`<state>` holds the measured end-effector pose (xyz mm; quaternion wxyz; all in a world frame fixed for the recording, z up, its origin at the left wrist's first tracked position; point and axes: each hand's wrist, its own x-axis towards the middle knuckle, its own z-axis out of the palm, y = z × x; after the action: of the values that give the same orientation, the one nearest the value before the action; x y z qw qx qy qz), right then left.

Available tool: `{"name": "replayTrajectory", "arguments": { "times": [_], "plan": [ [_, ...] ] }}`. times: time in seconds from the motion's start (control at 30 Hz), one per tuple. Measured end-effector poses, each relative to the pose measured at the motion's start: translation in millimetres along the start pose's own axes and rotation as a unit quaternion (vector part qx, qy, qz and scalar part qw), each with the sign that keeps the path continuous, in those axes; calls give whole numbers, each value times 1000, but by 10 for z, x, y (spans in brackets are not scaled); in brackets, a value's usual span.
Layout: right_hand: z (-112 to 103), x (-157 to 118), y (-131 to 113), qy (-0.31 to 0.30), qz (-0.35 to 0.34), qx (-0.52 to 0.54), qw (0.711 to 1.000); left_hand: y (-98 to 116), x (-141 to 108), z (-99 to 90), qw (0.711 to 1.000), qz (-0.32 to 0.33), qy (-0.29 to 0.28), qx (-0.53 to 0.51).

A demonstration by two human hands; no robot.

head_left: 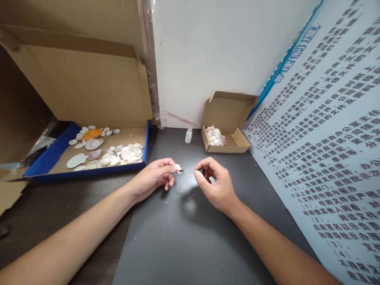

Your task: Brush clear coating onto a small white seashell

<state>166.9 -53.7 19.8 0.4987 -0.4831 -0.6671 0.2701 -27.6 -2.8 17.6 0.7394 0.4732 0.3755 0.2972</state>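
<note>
Pinching a small pale shell (177, 167) between thumb and fingertips, left hand (156, 177) clenched around it just above the dark desk mat (190, 237), near the middle of the view. Meeting that shell at its right edge, the thin black tip of a small dark tool (202, 171), gripped between thumb and forefinger of the right hand (215, 184), other fingers curled in. Held close together, both hands, a short gap between them bridged by the tool's tip; whether the tip actually touches the shell too fine to tell. Scattered on the mat beneath and between the hands, pale specks (182, 194). Standing upright farther back near the wall, a small clear bottle (188, 135) with a white cap. Sitting just right of the bottle, a little open cardboard box (227, 130) with its lid up, holding a heap of pale shells (216, 136) in its left part. Lying well to the left on the desk (59, 213), a wide shallow tray with blue sides (49, 156), bearing many white and pinkish shells and 1 orange shell (93, 133), under a big raised cardboard flap (83, 83). Leaning along the right side, a large printed board (326, 138) covered in dark characters.
</note>
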Motion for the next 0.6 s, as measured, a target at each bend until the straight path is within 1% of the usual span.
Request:
{"name": "replayTrajectory", "arguments": {
  "times": [0.07, 0.17, 0.23, 0.37, 0.43, 0.53, 0.6],
  "plan": [
    [-6, 2, 4, 0, 0, 2, 1000, 5, -2, 7, 1000, 1, -1, 10],
    [-11, 6, 10, 17, 9, -23, 1000, 8, -3, 17, 1000, 4, 3, 23],
    [-12, 8, 10, 22, 14, -18, 999, 4, -1, 18, 1000, 6, 4, 28],
    [-6, 7, 4, -14, 16, 16, 1000, -13, 2, 14, 1000, 11, -4, 28],
    [-3, 8, 3, -11, 17, 3, 1000, -16, -1, 17, 999, 15, -4, 30],
    [-7, 7, 0, 10, 22, -8, 1000, -9, -11, 30, 999, 19, -3, 37],
    [-11, 4, -3, 3, 23, 5, 1000, -3, -17, 39, 999, 20, -5, 41]
  ]
}}
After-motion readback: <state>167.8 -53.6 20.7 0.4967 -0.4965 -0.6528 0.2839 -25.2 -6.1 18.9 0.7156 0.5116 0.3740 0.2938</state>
